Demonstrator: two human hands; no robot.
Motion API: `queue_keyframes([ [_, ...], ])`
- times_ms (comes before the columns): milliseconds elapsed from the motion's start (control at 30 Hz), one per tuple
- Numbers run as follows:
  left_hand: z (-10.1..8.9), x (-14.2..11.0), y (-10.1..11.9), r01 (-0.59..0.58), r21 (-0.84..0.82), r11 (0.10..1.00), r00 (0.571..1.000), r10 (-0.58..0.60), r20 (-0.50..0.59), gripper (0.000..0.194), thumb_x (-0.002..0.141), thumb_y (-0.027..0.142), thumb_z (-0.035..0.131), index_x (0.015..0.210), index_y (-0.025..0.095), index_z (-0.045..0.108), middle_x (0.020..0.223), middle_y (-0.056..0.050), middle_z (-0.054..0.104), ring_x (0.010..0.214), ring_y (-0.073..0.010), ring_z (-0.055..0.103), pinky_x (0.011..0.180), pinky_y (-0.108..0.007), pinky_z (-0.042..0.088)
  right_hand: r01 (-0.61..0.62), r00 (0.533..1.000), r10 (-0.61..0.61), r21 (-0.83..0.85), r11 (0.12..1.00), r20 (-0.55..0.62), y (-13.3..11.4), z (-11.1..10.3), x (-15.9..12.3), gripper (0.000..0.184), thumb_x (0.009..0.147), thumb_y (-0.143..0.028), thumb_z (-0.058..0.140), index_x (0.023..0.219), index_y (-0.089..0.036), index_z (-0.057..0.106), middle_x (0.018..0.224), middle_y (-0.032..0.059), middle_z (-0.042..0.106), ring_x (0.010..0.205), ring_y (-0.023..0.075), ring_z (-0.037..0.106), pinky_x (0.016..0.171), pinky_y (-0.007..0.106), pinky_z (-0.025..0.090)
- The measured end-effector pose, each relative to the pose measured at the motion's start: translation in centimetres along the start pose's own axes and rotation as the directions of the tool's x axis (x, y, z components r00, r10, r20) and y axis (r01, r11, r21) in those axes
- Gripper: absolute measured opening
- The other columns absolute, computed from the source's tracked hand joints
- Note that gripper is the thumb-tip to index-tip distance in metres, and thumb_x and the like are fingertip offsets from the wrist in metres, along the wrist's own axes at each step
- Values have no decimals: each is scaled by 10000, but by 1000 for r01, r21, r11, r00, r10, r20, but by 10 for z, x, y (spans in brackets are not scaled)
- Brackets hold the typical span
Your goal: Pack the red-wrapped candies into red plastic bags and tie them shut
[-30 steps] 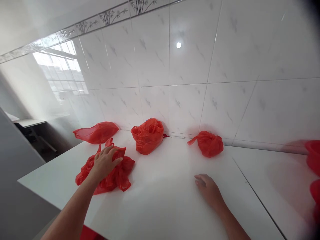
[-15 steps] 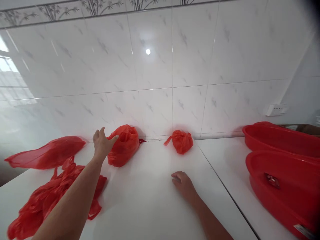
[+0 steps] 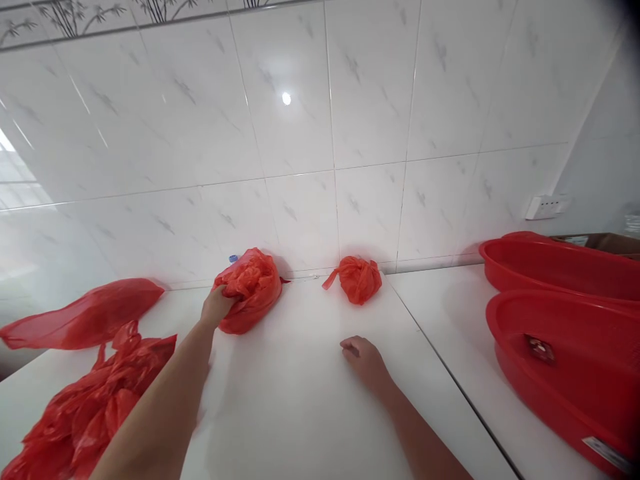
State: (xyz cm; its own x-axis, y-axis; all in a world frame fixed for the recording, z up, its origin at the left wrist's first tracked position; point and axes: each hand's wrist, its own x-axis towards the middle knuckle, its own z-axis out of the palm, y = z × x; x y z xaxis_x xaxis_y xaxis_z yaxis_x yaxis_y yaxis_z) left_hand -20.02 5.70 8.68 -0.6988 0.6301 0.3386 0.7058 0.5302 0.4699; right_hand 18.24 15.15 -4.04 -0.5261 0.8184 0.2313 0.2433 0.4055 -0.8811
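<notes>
My left hand (image 3: 218,308) is stretched out to a bulging red plastic bag (image 3: 253,290) at the back of the white counter (image 3: 300,400), and its fingers are closed on the bag's left side. A small blue cap (image 3: 233,258) shows just behind that bag. My right hand (image 3: 364,357) rests on the counter with its fingers loosely curled and nothing in it. A smaller knotted red bag (image 3: 357,279) sits by the wall, beyond my right hand.
A flat red bag (image 3: 83,322) lies at the far left, and a crumpled empty red bag (image 3: 85,410) sits near the front left edge. Two red plastic basins (image 3: 565,313) stand at the right. A tiled wall with a white socket (image 3: 543,207) backs the counter.
My left hand left the crumpled bag, reached forward and closed on the bulging bag. The view swung right, bringing the red basins into sight. My right hand stayed on the counter.
</notes>
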Motion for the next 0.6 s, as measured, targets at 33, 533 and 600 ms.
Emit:
queue_keyframes([
  [33, 3, -3, 4, -9, -18, 1000, 1000, 9, 14, 284, 713, 320, 576, 958, 180, 604, 907, -85, 664, 818, -277, 620, 684, -352, 473, -10, 1000, 10, 5, 1000, -3, 0, 0, 0, 223, 788, -278, 475, 925, -230, 644, 1008, 41, 651, 948, 196, 617, 849, 343, 485],
  [533, -7, -29, 92, -316, -202, 927, 949, 308, -69, 719, 567, 225, 731, 1247, 278, 502, 1413, -92, 406, 1330, -351, 275, 1066, -527, 197, -37, 999, 37, 65, 997, 10, 1, 0, 1, 233, 787, -296, 474, 927, -218, 643, 988, 43, 668, 937, 200, 626, 848, 342, 479],
  [600, -10, -31, 103, -353, -294, 888, 934, 316, -168, 533, 524, 134, 714, 1028, 286, 630, 1284, -55, 545, 1295, -346, 332, 1082, -547, 109, -47, 999, 46, 71, 996, 12, 0, 0, 1, 236, 785, -297, 476, 926, -214, 645, 990, 45, 666, 938, 201, 623, 847, 339, 475],
])
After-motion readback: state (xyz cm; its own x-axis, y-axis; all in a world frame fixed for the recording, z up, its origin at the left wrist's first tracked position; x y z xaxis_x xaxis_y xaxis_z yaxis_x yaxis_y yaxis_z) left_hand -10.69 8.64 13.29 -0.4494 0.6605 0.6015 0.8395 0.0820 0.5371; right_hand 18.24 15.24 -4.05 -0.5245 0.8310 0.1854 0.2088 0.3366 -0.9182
